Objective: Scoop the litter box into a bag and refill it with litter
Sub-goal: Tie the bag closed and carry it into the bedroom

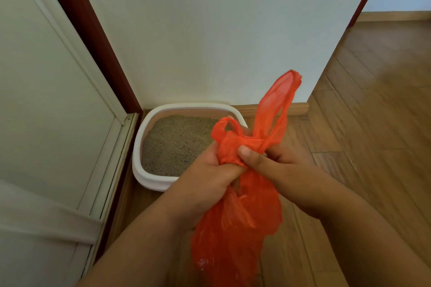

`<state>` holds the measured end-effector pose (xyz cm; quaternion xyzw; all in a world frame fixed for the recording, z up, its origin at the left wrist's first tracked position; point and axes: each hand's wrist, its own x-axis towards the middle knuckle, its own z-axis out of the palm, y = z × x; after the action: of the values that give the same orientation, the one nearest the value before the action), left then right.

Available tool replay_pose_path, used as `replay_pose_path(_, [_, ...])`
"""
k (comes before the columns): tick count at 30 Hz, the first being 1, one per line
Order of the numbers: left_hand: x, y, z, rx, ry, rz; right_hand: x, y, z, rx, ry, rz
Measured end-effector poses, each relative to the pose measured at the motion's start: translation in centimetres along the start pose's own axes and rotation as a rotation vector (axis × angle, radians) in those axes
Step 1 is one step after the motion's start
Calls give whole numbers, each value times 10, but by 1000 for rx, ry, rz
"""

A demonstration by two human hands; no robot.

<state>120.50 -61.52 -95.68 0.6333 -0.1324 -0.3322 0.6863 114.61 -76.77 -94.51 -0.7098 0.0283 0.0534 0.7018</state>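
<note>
The left hand [210,177] is closed in a fist around the gathered neck of a thin, translucent orange plastic carrier bag [235,228], its fingers curled tight over the bunched film. The right hand [277,165] meets it from the other side, touching it, and pinches the same gathered neck, the thumb [247,154] laid across the plastic. Above the two hands the bag's handle loops stand up: a short one [227,124] just above the left hand and a long one [277,100] rising up and away above the right hand. Below the hands the body of the bag hangs down between the forearms, crumpled and slack; what is inside it cannot be told. Just beyond the left hand, partly hidden by the bag and the knuckles, a white plastic litter box with rounded corners [140,142] sits on the brown wooden plank floor [373,112], holding a level bed of grey-beige granular litter [175,142]. The box stands in a corner, its far side against a plain white wall [210,30] and its other side beside a white panelled door [46,100] with a dark red-brown frame [93,37].
</note>
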Motion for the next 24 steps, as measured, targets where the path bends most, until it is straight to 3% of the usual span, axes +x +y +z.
replay_pose_path(7, [1, 10, -6, -142, -77, 23, 6, 4, -3, 107, 58, -30])
replay_pose_path(11, [1, 16, -3, -237, 14, 14, 4, 0, -7, 240, 13, -17])
replay_pose_path(17, [3, 17, -12, -176, 119, -42, 8, -3, -8, 391, 101, 26])
replay_pose_path(24, [9, 14, -14, -174, 239, -56, 12, 0, -3, 148, 80, 224])
